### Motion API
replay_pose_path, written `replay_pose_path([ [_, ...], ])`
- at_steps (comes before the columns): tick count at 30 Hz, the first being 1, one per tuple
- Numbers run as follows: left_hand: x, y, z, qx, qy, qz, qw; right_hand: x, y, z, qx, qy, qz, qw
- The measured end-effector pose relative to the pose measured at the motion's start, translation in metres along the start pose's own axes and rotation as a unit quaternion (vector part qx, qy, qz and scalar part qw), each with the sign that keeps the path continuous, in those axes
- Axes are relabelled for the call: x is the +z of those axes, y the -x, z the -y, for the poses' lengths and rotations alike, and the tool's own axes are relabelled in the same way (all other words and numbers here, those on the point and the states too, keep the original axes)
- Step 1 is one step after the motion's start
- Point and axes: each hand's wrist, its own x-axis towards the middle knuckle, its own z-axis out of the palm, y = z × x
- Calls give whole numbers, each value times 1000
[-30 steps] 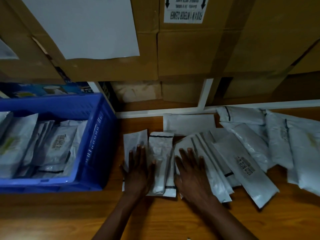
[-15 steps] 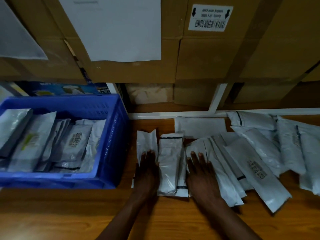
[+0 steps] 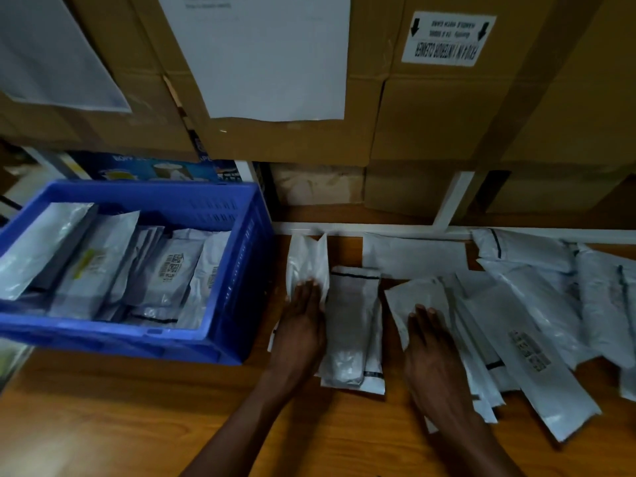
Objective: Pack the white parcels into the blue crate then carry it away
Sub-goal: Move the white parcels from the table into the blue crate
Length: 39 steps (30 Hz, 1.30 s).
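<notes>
A blue crate [image 3: 237,270] stands at the left of the wooden table and holds several white parcels [image 3: 172,270]. More white parcels lie loose to its right. My left hand [image 3: 303,325] rests flat, fingers together, on one narrow parcel [image 3: 306,259] beside the crate. A second narrow parcel [image 3: 351,321] lies between my hands, untouched. My right hand [image 3: 430,346] lies flat on the left end of a fanned pile of parcels [image 3: 516,325] that stretches to the right edge.
Stacked cardboard boxes [image 3: 430,115] with white paper labels fill the back, behind a white shelf rail [image 3: 395,230]. A blue printed carton [image 3: 155,168] stands behind the crate. Bare wooden table [image 3: 120,414] lies in front of the crate and my forearms.
The view has shifted left, so the crate shows more fully. My hands have drawn slightly apart and stay flat on the parcels; no parcel has been lifted.
</notes>
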Motion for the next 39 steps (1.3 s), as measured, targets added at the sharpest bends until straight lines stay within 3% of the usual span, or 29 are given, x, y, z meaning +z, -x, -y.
replay_pose_path([
  [6,-2,-4,-8,19,-38,25,999,11,19,-14,0,54,28,998],
  [14,2,1,-17,16,-58,62,996,5,14,-14,8,34,22,999],
  [23,-49,-14,-40,-8,-62,36,997,-43,-7,-2,14,-13,-8,1000],
  [31,-165,-44,-20,19,-35,-63,997,-119,-60,113,-59,-118,-132,982],
  [39,-259,-58,120,0,-112,-80,990,-123,-102,297,-80,-189,-138,969],
])
